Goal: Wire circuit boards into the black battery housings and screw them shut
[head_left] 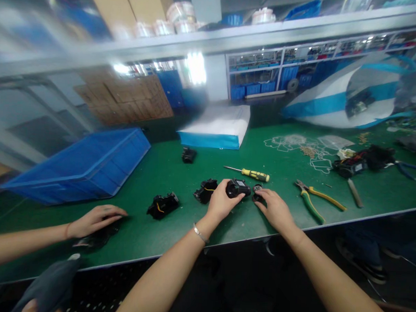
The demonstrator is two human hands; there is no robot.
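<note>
Left hand [220, 201]: fingers clamped on a black housing [238, 188], held just above the green worktop [179, 173].
Right hand [276, 208]: fingers together, pinching a small round black part [257, 193] just beside the housing.
Nearby parts: two more black housings [163, 205] lie to the left.
Tools: yellow screwdriver [253, 174] behind the hands, pliers [312, 199] to the right.
Co-worker's hand [95, 220]: rests on a dark piece at the worktop's near left.
Blue bin [86, 164]: tilted, far left.
</note>
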